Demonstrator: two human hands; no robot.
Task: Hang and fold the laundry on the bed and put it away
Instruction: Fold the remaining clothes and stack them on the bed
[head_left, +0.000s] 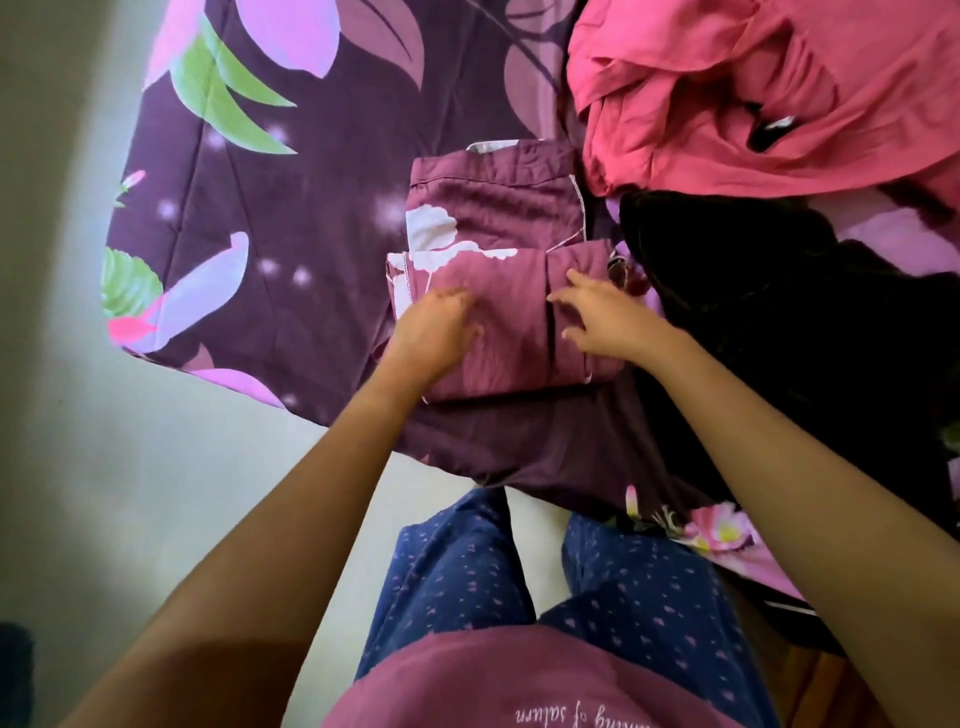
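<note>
A folded maroon cloth (511, 312) with white flower print lies on the bed (311, 218), near its front corner. A second folded maroon piece (498, 208) lies just beyond it. My left hand (434, 332) rests flat on the left part of the near cloth, fingers curled down onto it. My right hand (602, 317) lies on its right part with fingers spread. Neither hand has the cloth lifted. A crumpled pink garment (753, 88) is heaped at the upper right, and a black garment (769, 312) lies to the right of the folded cloth.
The bedspread is dark purple with large pink and green flowers. Pale floor (130, 493) runs along the left and in front of the bed. My legs in blue patterned trousers (545, 582) stand against the bed's front edge.
</note>
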